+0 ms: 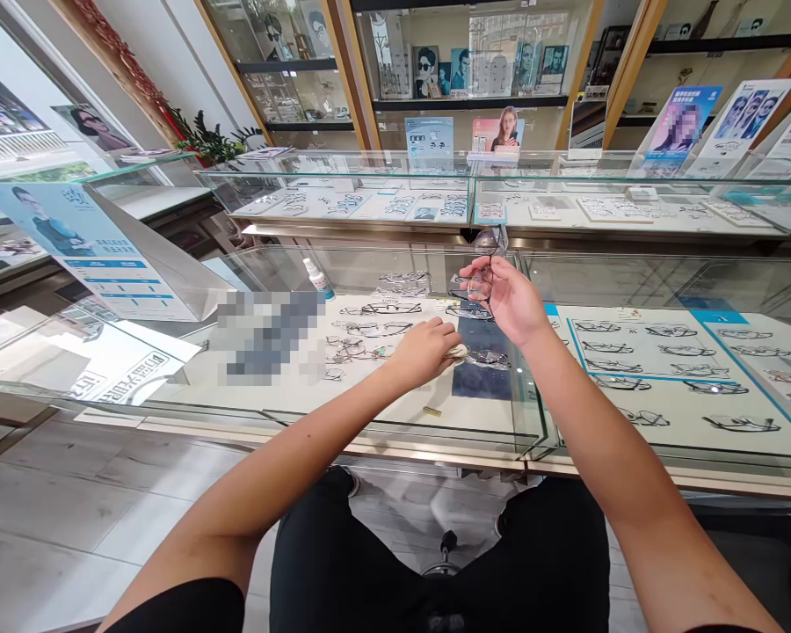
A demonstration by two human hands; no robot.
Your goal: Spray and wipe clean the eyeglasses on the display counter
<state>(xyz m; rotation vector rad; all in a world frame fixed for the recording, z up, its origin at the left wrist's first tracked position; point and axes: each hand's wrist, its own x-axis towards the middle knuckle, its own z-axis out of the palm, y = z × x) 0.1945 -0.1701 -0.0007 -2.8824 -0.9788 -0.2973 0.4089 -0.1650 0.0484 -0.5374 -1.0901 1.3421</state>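
Observation:
My right hand [515, 297] is raised over the glass counter, its fingers closed on a pair of eyeglasses [490, 240] with a thin dark frame. One lens stands above the fingertips and the other shows partly among the fingers. Lower and to the left, my left hand [427, 352] has its fingers curled around a small pale cloth [458, 353], of which only an edge shows. Apart from the eyeglasses, this hand is over the counter top, with several display glasses [375, 329] lying beneath the glass.
A white spray bottle [317, 278] stands behind and left of my hands. A folded blue-and-white sign [112, 251] occupies the counter's left end. More frames lie in the right-hand case [672, 352]. Behind is a second glass showcase [343, 189]; my legs are below the front edge.

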